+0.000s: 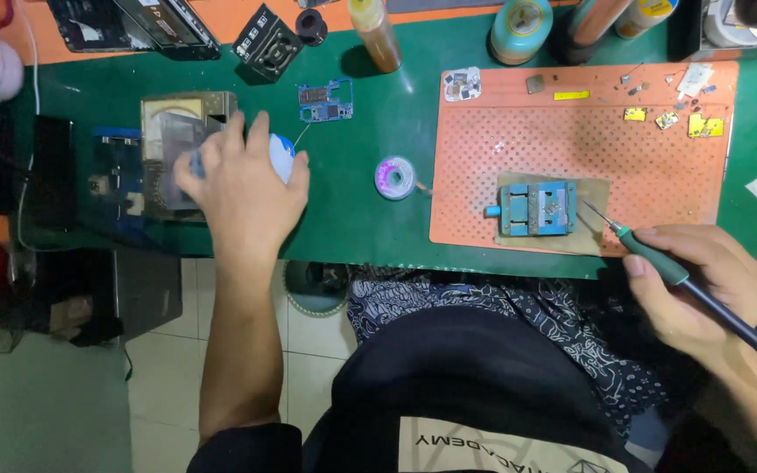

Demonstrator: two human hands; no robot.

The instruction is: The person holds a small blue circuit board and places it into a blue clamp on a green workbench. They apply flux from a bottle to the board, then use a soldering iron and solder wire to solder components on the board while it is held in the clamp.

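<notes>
1 soldering iron [694, 285], tip up-left

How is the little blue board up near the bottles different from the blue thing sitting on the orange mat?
The small blue circuit board lies bare and flat on the green table top, with a jagged outline. The blue holder block sits on the orange perforated mat, looks thicker and squarer, and has a knob on its left side. The soldering iron in the right hand points at the holder block; nothing is near the circuit board. Both are blue.

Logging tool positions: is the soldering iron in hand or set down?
In hand: the right hand holds the soldering iron, tip near the blue fixture.
</notes>
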